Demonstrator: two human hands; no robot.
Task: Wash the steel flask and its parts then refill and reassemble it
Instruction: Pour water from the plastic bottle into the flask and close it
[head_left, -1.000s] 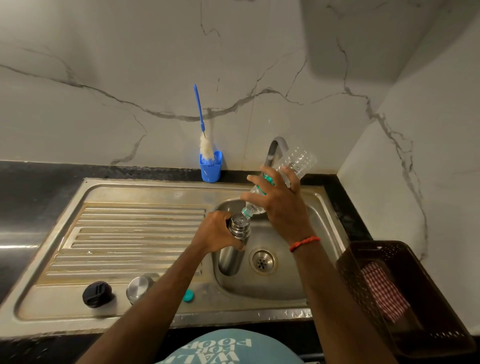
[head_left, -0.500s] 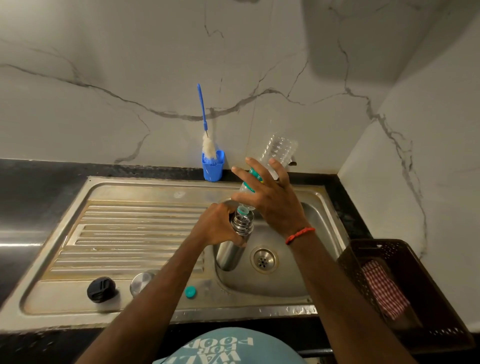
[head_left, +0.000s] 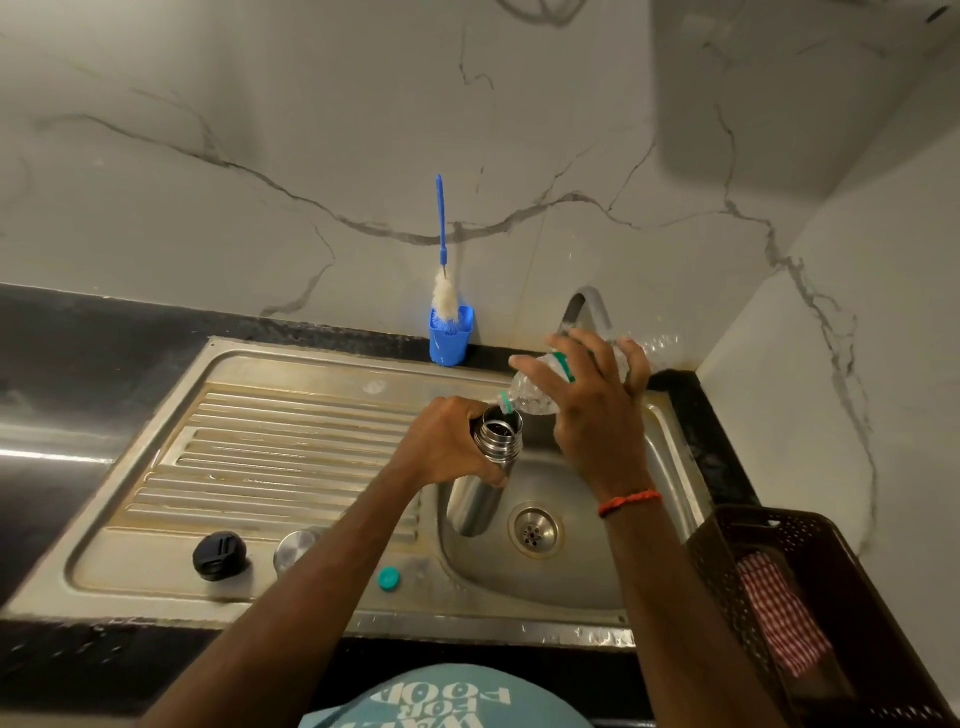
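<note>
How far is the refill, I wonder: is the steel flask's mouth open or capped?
Open: steel flask shows a bare threaded mouth; black cap lies on the drainboard.

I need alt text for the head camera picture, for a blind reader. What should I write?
Over a steel sink, the left hand grips an open steel flask while the right hand tilts a clear plastic bottle with its neck at the flask's mouth. A black lid, a steel cap and a small teal cap lie on the drainboard.
</note>
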